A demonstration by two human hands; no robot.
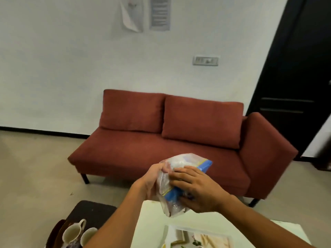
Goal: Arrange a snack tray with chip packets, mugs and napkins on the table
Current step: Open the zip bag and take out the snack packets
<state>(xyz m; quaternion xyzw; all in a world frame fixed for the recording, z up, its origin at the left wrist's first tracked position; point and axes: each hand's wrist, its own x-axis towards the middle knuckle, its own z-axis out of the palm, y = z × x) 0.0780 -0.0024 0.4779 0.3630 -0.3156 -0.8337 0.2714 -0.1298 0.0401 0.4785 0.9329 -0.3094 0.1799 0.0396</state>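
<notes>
Both my hands hold a clear plastic packet (180, 165) with blue and yellow edges up over the far edge of the white table (152, 224). My left hand (152, 181) grips its left side, thumb on top. My right hand (195, 188) lies over its front and lower part. What is inside the packet looks white and is blurred. Two pale mugs (75, 233) with handles stand at the lower left on a dark stool. A white tray (172, 235) with a printed picture lies on the table at the bottom edge.
A dark stool (91, 210) stands left of the table. A red sofa (161, 140) faces me across a strip of grey floor. A black door (297, 68) is at the right, and papers hang on the white wall.
</notes>
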